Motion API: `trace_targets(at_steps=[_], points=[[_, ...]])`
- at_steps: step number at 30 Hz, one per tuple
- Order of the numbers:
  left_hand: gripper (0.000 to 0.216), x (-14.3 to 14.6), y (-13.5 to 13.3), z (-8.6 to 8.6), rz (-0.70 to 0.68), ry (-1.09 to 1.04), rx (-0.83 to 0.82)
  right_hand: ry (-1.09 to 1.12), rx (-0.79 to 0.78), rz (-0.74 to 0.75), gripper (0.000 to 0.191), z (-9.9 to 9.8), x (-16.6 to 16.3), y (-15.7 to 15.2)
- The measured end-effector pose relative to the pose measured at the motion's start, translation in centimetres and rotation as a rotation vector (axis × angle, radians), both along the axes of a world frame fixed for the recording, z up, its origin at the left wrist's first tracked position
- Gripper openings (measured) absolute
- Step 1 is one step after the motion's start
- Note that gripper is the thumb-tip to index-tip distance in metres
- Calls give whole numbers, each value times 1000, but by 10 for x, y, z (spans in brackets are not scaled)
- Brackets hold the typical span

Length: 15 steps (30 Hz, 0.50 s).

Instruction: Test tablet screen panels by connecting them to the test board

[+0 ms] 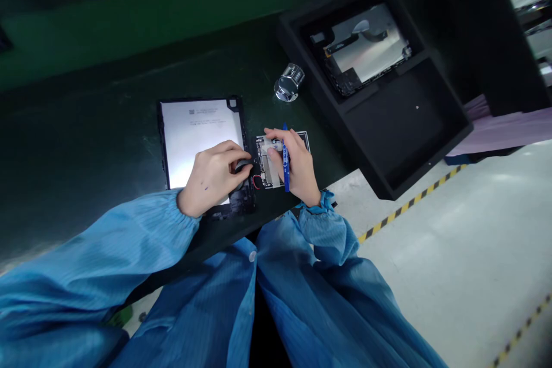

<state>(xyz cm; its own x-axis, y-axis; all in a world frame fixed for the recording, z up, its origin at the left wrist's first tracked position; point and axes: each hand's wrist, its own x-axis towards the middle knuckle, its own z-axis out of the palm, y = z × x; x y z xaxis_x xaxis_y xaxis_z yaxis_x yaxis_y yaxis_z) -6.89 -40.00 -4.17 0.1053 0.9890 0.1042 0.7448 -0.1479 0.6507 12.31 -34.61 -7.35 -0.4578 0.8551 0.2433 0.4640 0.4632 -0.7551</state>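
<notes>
Dark green worktop (86,132): beneath everything handled here.
Black foam tray (405,121): 2 compartments, at the right; its far compartment holds a screen panel (366,52).
Tablet panel (198,126): flat on the worktop, pale face up, partly under the left hand.
Left hand (218,172): thumb and forefinger nearly closed — a dark piece between them, over the panel's right edge.
Right hand (299,169): fingers curled, a blue pen held across them; thumb and forefinger slightly parted above the board — I cannot tell if they pinch its strip.
Circuit board (264,169): just right of the panel, partly under the right hand.
Chrome cylinder (290,81): beyond the right hand, near the tray.
Blue pen (285,161): crossing above the board.
Dark piece (244,165): at the left fingertips.
Pale strip (272,171): lying across the board, by the right thumb.
</notes>
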Motion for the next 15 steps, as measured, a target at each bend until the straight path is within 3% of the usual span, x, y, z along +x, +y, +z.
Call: trace_targets(at_steps=[15], points=[[15,1,0,-2,-13,-6,-1,0,-9,4,16,2,0,0]])
